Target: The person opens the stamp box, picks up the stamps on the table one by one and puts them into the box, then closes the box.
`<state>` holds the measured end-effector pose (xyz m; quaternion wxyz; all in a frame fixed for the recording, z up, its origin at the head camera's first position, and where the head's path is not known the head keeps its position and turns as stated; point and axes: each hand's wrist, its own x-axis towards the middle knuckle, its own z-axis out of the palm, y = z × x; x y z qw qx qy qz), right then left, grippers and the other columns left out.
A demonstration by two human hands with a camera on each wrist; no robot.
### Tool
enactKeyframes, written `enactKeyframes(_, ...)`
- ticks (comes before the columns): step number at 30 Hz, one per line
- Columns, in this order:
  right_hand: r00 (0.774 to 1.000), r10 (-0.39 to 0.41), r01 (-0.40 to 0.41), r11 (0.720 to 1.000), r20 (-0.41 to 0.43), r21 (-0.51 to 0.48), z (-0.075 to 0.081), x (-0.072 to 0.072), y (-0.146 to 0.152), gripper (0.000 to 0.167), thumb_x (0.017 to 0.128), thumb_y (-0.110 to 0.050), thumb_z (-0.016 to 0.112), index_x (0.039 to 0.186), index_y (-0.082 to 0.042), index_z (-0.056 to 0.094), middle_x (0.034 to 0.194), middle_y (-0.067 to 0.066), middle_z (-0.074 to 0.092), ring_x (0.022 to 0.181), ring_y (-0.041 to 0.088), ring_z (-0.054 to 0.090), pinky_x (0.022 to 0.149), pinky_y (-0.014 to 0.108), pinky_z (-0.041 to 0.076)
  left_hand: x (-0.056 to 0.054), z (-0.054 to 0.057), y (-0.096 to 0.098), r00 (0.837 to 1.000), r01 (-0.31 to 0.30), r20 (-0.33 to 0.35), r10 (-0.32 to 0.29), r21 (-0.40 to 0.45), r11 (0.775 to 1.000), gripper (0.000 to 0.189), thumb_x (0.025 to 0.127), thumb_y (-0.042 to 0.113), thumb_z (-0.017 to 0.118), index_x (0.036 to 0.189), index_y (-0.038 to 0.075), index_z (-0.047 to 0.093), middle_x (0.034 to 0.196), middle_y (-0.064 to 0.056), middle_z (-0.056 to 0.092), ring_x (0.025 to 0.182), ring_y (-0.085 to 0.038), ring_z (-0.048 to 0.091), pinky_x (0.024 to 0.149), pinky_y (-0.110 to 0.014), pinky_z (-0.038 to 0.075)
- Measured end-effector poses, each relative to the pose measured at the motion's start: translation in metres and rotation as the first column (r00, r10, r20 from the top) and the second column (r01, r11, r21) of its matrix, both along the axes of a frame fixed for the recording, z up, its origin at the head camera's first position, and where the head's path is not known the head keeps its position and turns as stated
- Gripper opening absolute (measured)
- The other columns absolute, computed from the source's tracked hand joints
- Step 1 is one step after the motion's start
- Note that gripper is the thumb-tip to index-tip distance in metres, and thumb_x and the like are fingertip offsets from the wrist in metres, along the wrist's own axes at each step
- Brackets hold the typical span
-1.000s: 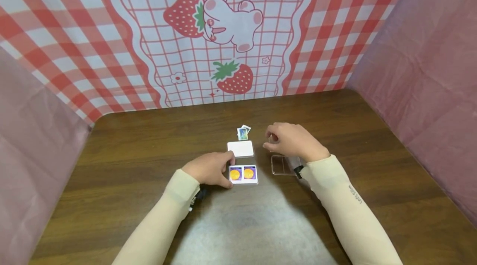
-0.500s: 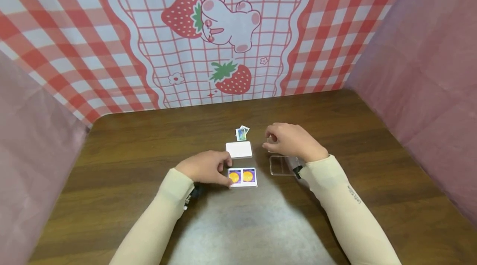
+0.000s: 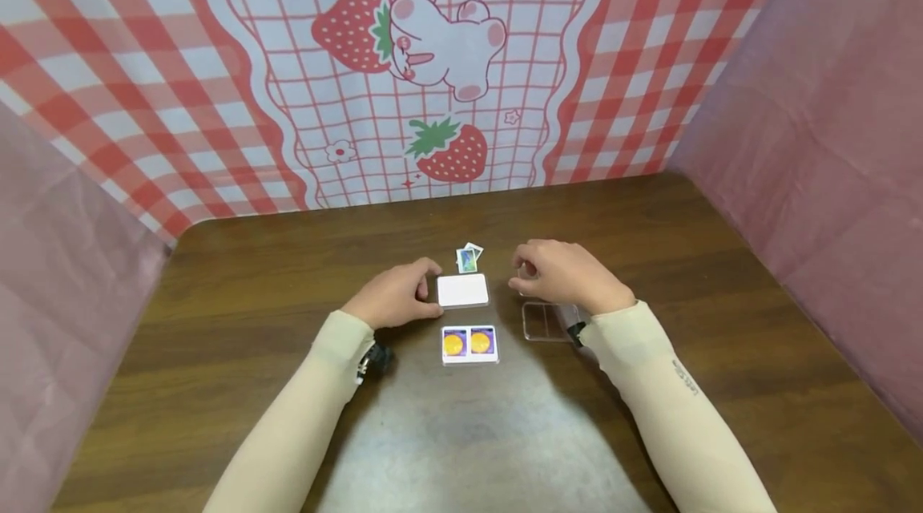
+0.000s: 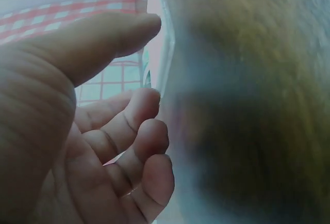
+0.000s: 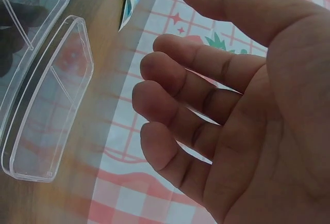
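Observation:
My left hand (image 3: pixel 392 294) is at the left end of a white flat rectangle with a clear rim (image 3: pixel 463 290); thumb and index finger lie by its two left corners. In the left wrist view the thumb (image 4: pixel 113 35) overlaps its edge (image 4: pixel 164 53), and whether it presses cannot be told. Below it lies a similar piece with two orange-and-purple pictures (image 3: pixel 469 345). My right hand (image 3: pixel 566 268) is loosely curved and holds nothing, above a clear plastic case it mostly hides. A second clear case (image 3: pixel 544 322) lies nearer me, partly under the wrist. Both clear cases (image 5: pixel 51 105) show in the right wrist view.
Several small picture cards (image 3: pixel 468 259) lie in a loose pile behind the white piece. The brown wooden table (image 3: pixel 288 256) meets a red-and-white checked cloth (image 3: pixel 461 136) at the back. Pink cloth (image 3: pixel 808 176) hangs on both sides.
My left hand has left the piece with the orange pictures and moved away from me to the white piece. That picture piece has shifted slightly toward me. The right hand stays put.

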<state>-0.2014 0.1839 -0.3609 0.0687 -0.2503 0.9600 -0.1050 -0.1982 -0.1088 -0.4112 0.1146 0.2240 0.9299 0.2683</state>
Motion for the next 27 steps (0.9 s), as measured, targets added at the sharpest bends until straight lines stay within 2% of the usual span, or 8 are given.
enactKeyframes(4, 1.000, 0.017, -0.017, 1.000, -0.005, -0.004, -0.0005, -0.0013, -0.0002, 0.025, 0.095, -0.036, 0.075, 0.108, -0.015, 0.071, 0.092, -0.003, 0.061, 0.078, 0.015, 0.055, 0.073, 0.038, 0.048, -0.0039, -0.0035, 0.0017, 1.000, 0.004, 0.023, -0.004, -0.007, 1.000, 0.063, 0.088, 0.036, 0.084, 0.139, 0.010, 0.056, 0.090, 0.001, 0.060, 0.077, -0.015, 0.054, 0.074, -0.034, 0.046)
enactKeyframes(8, 1.000, 0.022, -0.022, 1.000, 0.002, -0.001, -0.0009, -0.0028, -0.0007, 0.026, 0.095, -0.037, 0.075, 0.108, -0.015, 0.071, 0.092, -0.004, 0.062, 0.078, 0.015, 0.055, 0.074, 0.038, 0.048, -0.0055, -0.0042, 0.0026, 0.999, -0.023, 0.046, 0.023, 0.013, 1.000, 0.059, 0.088, 0.034, 0.084, 0.136, 0.011, 0.058, 0.091, 0.000, 0.061, 0.078, -0.016, 0.055, 0.075, -0.034, 0.047)
enactKeyframes(18, 0.995, 0.011, -0.012, 1.000, 0.096, 0.017, -0.0033, -0.0011, 0.0007, 0.035, 0.095, -0.038, 0.075, 0.115, -0.010, 0.071, 0.095, -0.001, 0.065, 0.082, 0.017, 0.058, 0.079, 0.040, 0.051, -0.0020, -0.0074, 0.0040, 0.993, -0.063, 0.101, 0.056, 0.069, 0.996, 0.055, 0.089, 0.031, 0.083, 0.134, 0.012, 0.059, 0.094, -0.003, 0.061, 0.080, -0.018, 0.054, 0.075, -0.036, 0.045)
enactKeyframes(22, 0.997, 0.012, -0.013, 1.000, 0.076, 0.016, -0.0050, -0.0011, 0.0003, 0.033, 0.095, -0.038, 0.075, 0.115, -0.012, 0.071, 0.096, -0.001, 0.064, 0.082, 0.016, 0.058, 0.078, 0.039, 0.051, -0.0011, -0.0065, 0.0042, 0.992, -0.061, 0.117, 0.051, 0.076, 0.995, 0.055, 0.090, 0.030, 0.082, 0.135, 0.012, 0.057, 0.097, -0.004, 0.060, 0.081, -0.019, 0.054, 0.078, -0.037, 0.046)
enactKeyframes(27, 1.000, 0.030, -0.030, 0.999, 0.004, -0.024, -0.0053, -0.0016, -0.0010, 0.026, 0.095, -0.033, 0.076, 0.112, -0.013, 0.072, 0.097, -0.002, 0.064, 0.083, 0.015, 0.058, 0.078, 0.039, 0.052, -0.0023, -0.0073, 0.0037, 0.992, -0.055, 0.114, 0.047, 0.067, 0.996, 0.056, 0.090, 0.030, 0.082, 0.136, 0.011, 0.057, 0.098, -0.004, 0.060, 0.083, -0.019, 0.055, 0.079, -0.037, 0.046)
